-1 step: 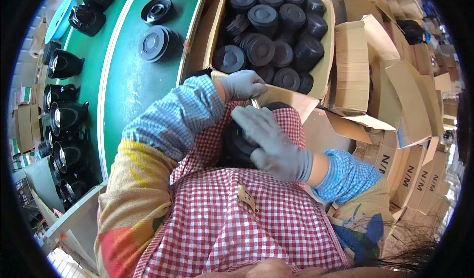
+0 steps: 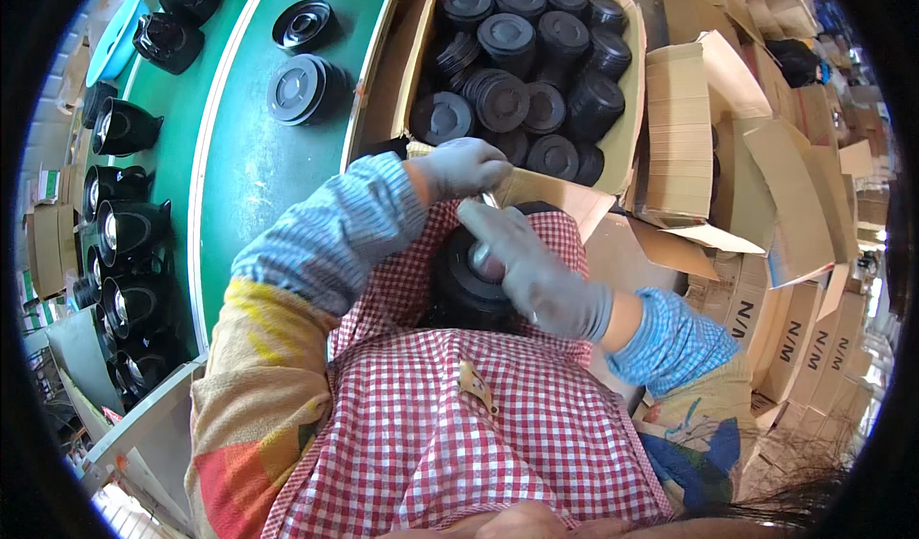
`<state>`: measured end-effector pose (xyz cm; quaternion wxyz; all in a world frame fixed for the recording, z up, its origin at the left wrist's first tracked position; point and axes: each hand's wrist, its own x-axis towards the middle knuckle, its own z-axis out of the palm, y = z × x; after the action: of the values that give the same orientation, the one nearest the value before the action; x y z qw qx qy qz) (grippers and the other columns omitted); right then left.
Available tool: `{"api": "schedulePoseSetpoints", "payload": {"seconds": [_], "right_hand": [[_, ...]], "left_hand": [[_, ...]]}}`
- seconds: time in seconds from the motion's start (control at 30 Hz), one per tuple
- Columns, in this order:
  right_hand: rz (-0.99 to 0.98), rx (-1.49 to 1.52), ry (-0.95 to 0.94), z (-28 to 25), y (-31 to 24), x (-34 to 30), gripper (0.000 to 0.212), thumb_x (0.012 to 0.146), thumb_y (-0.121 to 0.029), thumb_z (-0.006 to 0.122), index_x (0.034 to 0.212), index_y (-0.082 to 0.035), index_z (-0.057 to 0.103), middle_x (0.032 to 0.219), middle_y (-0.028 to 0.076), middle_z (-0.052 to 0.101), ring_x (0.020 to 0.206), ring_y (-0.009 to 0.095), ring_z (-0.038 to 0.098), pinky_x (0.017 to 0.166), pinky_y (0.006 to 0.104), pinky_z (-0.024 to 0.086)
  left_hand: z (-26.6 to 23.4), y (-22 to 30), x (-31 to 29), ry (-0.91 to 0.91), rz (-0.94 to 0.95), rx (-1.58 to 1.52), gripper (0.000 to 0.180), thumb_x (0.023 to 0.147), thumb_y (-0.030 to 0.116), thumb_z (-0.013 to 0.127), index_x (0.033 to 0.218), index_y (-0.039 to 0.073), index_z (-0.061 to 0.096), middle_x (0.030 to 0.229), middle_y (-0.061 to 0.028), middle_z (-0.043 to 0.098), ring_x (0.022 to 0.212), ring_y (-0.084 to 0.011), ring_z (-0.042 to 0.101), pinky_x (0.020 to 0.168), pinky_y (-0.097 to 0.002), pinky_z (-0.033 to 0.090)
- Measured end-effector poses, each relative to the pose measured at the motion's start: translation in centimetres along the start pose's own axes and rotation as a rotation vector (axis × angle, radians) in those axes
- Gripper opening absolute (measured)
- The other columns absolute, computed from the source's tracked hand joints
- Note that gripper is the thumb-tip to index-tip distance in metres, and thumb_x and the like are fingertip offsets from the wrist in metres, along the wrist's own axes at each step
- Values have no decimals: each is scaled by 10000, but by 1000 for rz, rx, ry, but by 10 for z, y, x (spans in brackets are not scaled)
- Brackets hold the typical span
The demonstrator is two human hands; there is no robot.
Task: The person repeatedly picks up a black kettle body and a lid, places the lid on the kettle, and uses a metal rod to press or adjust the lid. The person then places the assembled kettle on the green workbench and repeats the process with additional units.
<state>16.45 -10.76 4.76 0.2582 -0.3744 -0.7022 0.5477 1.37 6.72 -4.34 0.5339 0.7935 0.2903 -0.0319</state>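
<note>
My left hand, in a grey glove, is closed on a slim shiny metal rod above my lap. Only a short length of the rod shows; the rest is hidden by the gloves. Between my knees rests a black round part with a ringed top. My right hand, also grey-gloved, lies over its right side, fingers stretched toward the rod and thumb apart from them. Whether these fingers touch the rod, I cannot tell. A red-and-white checked apron covers my lap.
Ahead, a cardboard box holds many stacked black discs. On the green table to the left are another disc stack, a black ring-shaped part and several glossy black housings. Open cartons crowd the right.
My right hand has shifted slightly right, uncovering more of the black round part's top. My left hand has moved a little to the left.
</note>
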Motion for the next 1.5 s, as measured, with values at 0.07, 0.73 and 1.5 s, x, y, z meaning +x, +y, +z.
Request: {"api": "schedulePoseSetpoints", "payload": {"seconds": [0.07, 0.73, 1.5], "right_hand": [[115, 403, -22, -20, 6, 1, 861, 1054, -640, 279, 1627, -9, 158, 1483, 176, 397, 1041, 214, 494, 1006, 362, 408], [-350, 85, 103, -31, 100, 71, 320, 998, -253, 527, 812, -14, 629, 881, 99, 621, 1043, 314, 554, 1045, 447, 405], [509, 416, 1001, -66, 133, -5, 417, 963, -424, 718, 1044, -16, 696, 815, 8, 650, 688, 79, 554, 640, 243, 464]], "left_hand": [[16, -26, -25, 447, 329, 117, 359, 983, 299, 546, 1197, 35, 662, 1166, -194, 674, 1119, -348, 634, 978, -440, 490], [101, 85, -73, 386, 841, 213, 231, 828, 376, 693, 801, 156, 626, 839, -36, 615, 785, -251, 593, 823, -432, 493], [112, -31, -196, 200, 710, 899, 156, 881, 238, 653, 1005, 198, 738, 1438, -67, 528, 1392, -307, 436, 1142, -542, 387]]}}
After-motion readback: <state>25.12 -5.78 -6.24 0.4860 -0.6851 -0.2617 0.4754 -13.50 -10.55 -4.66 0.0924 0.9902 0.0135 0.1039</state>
